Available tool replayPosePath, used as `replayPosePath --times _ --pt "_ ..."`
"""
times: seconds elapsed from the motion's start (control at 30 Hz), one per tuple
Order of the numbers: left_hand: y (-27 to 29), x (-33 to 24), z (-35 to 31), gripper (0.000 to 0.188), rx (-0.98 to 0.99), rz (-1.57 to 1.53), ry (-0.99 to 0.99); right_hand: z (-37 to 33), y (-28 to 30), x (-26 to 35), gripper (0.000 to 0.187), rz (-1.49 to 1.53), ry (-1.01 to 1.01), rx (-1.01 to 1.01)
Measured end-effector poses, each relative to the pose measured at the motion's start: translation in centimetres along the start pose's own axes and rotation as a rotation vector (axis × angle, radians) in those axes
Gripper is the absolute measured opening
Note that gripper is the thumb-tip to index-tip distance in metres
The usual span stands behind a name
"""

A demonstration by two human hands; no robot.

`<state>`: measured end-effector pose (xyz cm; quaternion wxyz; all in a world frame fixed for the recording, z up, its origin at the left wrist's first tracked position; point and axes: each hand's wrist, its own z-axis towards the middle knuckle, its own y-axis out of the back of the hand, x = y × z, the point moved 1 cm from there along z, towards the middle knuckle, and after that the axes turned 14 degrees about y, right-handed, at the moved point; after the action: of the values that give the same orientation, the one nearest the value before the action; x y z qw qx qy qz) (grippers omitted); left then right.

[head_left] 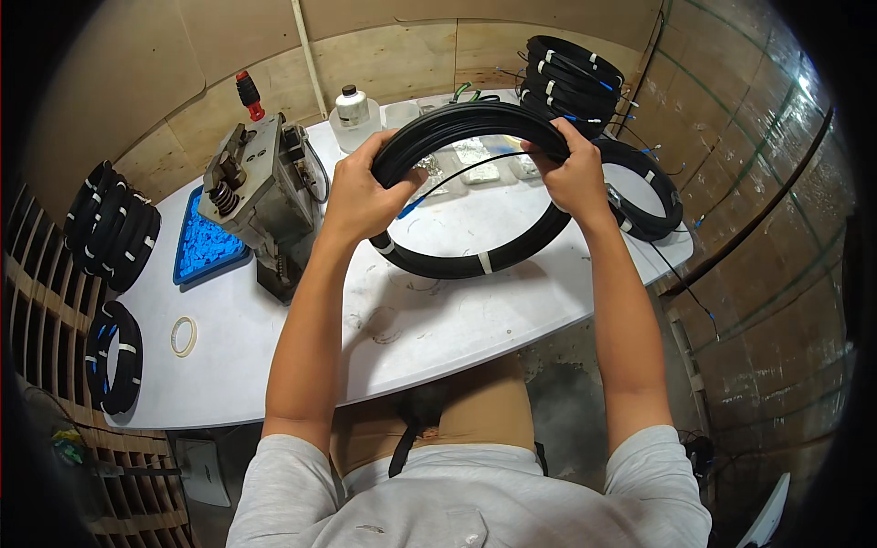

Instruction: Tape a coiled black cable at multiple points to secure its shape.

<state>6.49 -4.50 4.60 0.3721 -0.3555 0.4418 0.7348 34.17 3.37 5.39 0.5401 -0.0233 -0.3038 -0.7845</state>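
Between my two hands a coil of black cable (470,266) is held up over the white table, tilted, with its far side raised. White ties wrap its near side. My left hand (370,190) is closed round the coil's left side, thumb on the inside. My right hand (574,173) grips the upper right of the same coil. One loose cable end with a blue connector (411,206) crosses the coil's opening and hangs near my left thumb. The fingers under the coil are mostly hidden.
A metal bench machine (265,173) stands left, beside a blue tray (187,239) of small blue parts. Coil stacks sit at the back right (571,87) and far left (111,224). A tape roll (184,336) lies on the white table (247,365). A white bottle (352,107) stands behind.
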Motion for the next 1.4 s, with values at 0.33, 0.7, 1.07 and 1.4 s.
replayPosePath --times 0.33,0.7,1.07,1.4 --pt "-0.1 -2.2 1.3 0.092 0.034 0.238 -0.343 -0.5 -0.4 -0.4 0.019 -0.008 -0.054 -0.019" --pt "0.8 -4.8 2.6 0.077 0.182 0.417 -0.044 -0.5 -0.5 0.6 0.02 -0.046 -0.027 -0.02" --pt "-0.6 -1.8 3.7 0.064 -0.046 0.378 -0.18 0.2 -0.8 2.1 0.02 -0.136 -0.111 -0.011" --pt "-0.3 -2.9 3.2 0.087 0.06 0.351 -0.276 -0.1 -0.4 1.8 0.02 -0.076 -0.099 -0.014"
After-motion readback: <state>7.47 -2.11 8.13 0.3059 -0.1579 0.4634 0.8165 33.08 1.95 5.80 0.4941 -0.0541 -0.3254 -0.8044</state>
